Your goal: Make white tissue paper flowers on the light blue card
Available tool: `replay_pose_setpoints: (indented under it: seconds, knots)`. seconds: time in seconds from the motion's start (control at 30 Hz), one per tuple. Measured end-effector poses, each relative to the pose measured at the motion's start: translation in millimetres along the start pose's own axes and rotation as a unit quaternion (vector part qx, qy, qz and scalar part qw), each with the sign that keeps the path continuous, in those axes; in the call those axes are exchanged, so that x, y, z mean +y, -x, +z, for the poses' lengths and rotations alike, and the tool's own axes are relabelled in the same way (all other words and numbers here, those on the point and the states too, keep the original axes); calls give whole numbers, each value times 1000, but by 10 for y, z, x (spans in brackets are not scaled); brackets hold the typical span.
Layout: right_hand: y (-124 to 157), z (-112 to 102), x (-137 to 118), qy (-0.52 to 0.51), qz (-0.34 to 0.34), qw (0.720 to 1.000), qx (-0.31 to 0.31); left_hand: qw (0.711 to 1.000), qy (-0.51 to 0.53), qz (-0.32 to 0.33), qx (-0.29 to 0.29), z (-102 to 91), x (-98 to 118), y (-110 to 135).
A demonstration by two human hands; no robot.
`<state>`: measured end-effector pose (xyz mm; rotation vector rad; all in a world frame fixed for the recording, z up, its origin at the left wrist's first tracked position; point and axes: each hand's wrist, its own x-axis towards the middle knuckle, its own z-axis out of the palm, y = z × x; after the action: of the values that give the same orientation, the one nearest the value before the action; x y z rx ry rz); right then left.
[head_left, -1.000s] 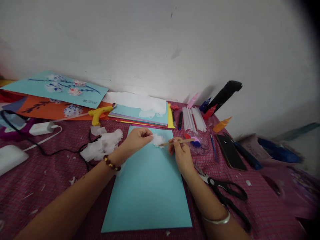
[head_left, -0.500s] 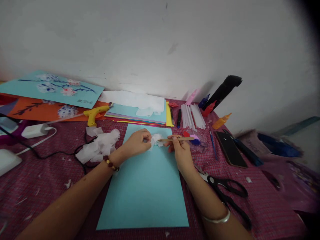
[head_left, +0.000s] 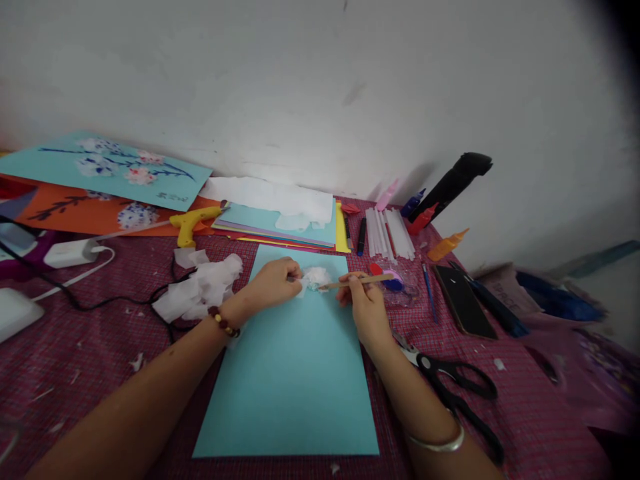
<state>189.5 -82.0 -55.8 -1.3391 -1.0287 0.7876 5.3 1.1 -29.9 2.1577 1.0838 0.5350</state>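
Note:
A light blue sheet of paper (head_left: 287, 387) lies lengthwise in front of me, with a crumpled white tissue clump (head_left: 316, 277) near its far end. Left of the clump, my left hand (head_left: 276, 280) is closed in a pinch on a small white tissue piece (head_left: 302, 289). My right hand (head_left: 365, 300) grips a thin wooden stick (head_left: 373, 279) between thumb and fingers, its tip pointing left at the clump's near edge. Whether the tip touches the clump I cannot tell. Loose white tissue squares (head_left: 200, 287) are heaped to the left of my left hand.
A yellow glue gun (head_left: 187, 227) and decorated sheets (head_left: 165, 177) lie at the back left. Stacked coloured paper (head_left: 280, 230), white glue sticks (head_left: 387, 233) and paint bottles (head_left: 447, 245) line the wall. Scissors (head_left: 450, 373) and a phone (head_left: 464, 300) lie at right; cables run left.
The stick's tip has drawn slightly right, away from my left fingers. More of the white clump shows between my hands. My left hand keeps its pinch in nearly the same place.

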Motion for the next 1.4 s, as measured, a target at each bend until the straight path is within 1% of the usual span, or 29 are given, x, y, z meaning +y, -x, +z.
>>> replay_pose_setpoints:
  seconds: [0.13,0.23,0.37,0.47,0.53,0.6,0.7,0.8,0.93,1.07,1.13,1.27,1.33,1.4]
  knots:
    - [-10,1,19,7,-11,1000,-5,1000,-4,0,2,8,-12,-6]
    - [-10,13,15,2,-9,1000,2,1000,-2,2,1,2,-30,-14]
    - [-4,35,-20,-3,-2,1000,13,1000,-13,14,-16,-24,-58,-24]
    - [-6,40,-29,2,0,1000,19,999,-10,37,-38,-26,-57,-20]
    - [-8,38,-25,-2,2,1000,25,997,3,64,-46,-14,-33,-7]
    - [-12,36,-19,-8,3,1000,28,994,7,100,-34,8,5,8]
    - [-16,37,-19,-17,6,999,31,988,-14,155,10,50,59,19]
    - [-16,42,-29,-20,11,999,32,983,-39,176,28,99,86,4]
    - [-17,45,-34,-19,10,999,34,983,-54,172,20,181,70,-34]
    - [-25,33,-48,-15,13,999,28,992,-53,113,33,267,32,-54]
    - [-20,18,-83,-12,12,999,36,995,-41,85,45,300,17,-58]
    - [35,-16,-184,-10,-26,998,63,996,-22,70,58,335,2,-63]
    - [71,-20,-209,5,-45,998,46,995,-18,73,66,341,-2,-64]
    - [95,-11,-203,44,-60,997,16,994,-20,78,75,345,-7,-64]
